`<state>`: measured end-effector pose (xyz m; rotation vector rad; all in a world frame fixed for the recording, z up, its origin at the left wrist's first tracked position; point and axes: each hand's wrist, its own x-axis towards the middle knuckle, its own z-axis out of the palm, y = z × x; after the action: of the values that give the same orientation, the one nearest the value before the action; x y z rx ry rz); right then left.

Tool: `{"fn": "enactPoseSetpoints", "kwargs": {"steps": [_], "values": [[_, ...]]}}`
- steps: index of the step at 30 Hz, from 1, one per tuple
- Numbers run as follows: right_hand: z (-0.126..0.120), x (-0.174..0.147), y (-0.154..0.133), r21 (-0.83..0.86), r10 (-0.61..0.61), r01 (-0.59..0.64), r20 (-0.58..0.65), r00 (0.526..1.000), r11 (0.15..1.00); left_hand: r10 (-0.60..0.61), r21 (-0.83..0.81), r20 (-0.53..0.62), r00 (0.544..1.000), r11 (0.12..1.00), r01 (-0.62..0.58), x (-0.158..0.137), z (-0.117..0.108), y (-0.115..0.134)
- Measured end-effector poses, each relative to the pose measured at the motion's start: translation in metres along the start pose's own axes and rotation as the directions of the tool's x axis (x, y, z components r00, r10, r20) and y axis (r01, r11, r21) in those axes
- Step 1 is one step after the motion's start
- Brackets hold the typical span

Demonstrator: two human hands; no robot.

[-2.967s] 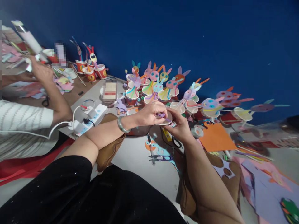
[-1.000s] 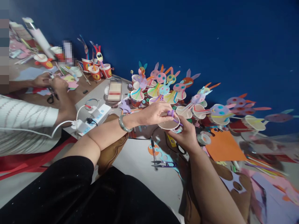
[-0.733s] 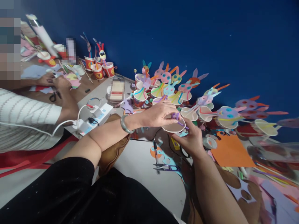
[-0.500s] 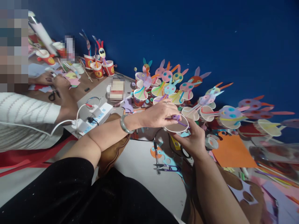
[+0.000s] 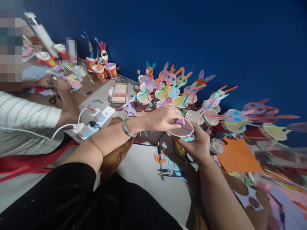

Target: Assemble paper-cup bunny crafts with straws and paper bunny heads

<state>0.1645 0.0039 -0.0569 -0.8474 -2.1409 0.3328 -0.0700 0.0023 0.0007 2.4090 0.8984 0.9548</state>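
Observation:
My right hand (image 5: pixel 199 142) is wrapped round the outside of a paper cup (image 5: pixel 181 131), whose open mouth is tilted towards me. Over the cup's left rim reaches my left hand (image 5: pixel 168 117), a bangle on its wrist. Its thumb and fingers pinch a curled purple strip (image 5: pixel 179 121), and a purple length runs on inside the cup. I cannot tell whether the strip is paper or a pipe cleaner. Below the cup lie purple-handled thread snips (image 5: pixel 171 173), a pen (image 5: pixel 160 156) and an orange paper disc (image 5: pixel 159 157) with blue eyes.
Paper cups with paper rabbit heads (image 5: pixel 174 91) crowd along the blue wall. A white power strip (image 5: pixel 103 118) with cables lies left of my left forearm. At the left, a co-worker's hands (image 5: pixel 59 84) work over paper. Orange paper (image 5: pixel 236 156) lies at right.
Both hands keep their hold on the cup and the purple strip. The view has shifted only slightly; the purple curl sits a little differently between my left fingers.

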Motion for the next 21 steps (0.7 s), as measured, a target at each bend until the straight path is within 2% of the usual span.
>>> {"fn": "enactPoseSetpoints", "kwargs": {"steps": [7, 21], "values": [[0.0001, 0.0006, -0.002, 0.001, -0.019, 0.019, -0.013, 1.0, 1.0, 0.021, -0.063, -0.011, 1.0, 0.998, -0.021, -0.0007, -0.0011, -0.0003], [-0.0014, -0.0005, -0.0024, -0.001, -0.017, 0.017, -0.015, 1.0, 1.0, 0.031, -0.081, -0.042, 0.999, 0.996, -0.035, -0.0009, -0.0013, -0.0003]]}}
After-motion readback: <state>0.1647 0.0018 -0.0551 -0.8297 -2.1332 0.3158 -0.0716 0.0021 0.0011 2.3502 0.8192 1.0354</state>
